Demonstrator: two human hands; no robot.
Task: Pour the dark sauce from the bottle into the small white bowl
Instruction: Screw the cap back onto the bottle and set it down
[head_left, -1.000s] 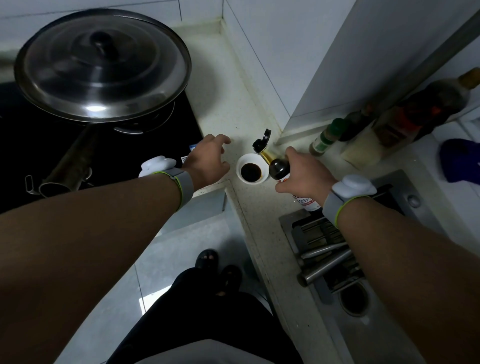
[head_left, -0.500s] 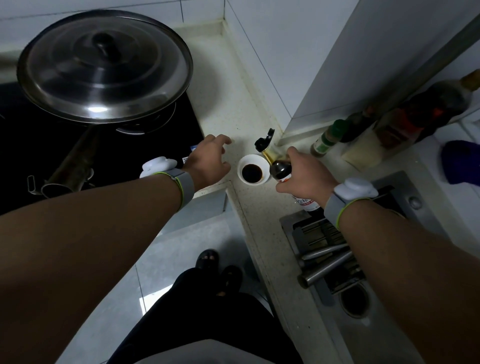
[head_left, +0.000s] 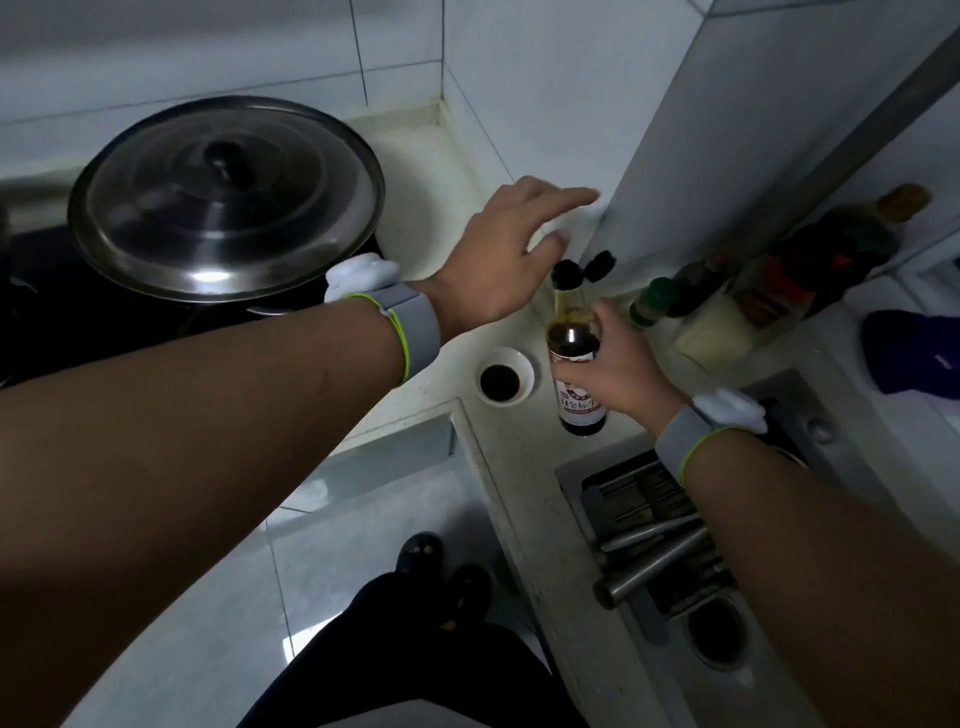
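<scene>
The small white bowl (head_left: 505, 375) sits on the pale counter and holds a pool of dark sauce. Just to its right the dark sauce bottle (head_left: 575, 374) stands upright on the counter, its black flip cap (head_left: 598, 265) hanging open beside the spout. My right hand (head_left: 613, 366) is wrapped around the bottle's shoulder and label. My left hand (head_left: 506, 260) hovers above the bottle's top with fingers spread, the thumb close to the black cap, holding nothing.
A large steel lid (head_left: 228, 200) covers a pan on the black stove at the left. Several bottles (head_left: 737, 291) line the wall at the right, with a dark blue cloth (head_left: 909, 348) beyond. A sink with a rack (head_left: 654, 525) lies below the bottle.
The bottle went from tilted toward the bowl to upright on the counter. My left hand lifted off the counter beside the bowl and rose over the bottle's cap.
</scene>
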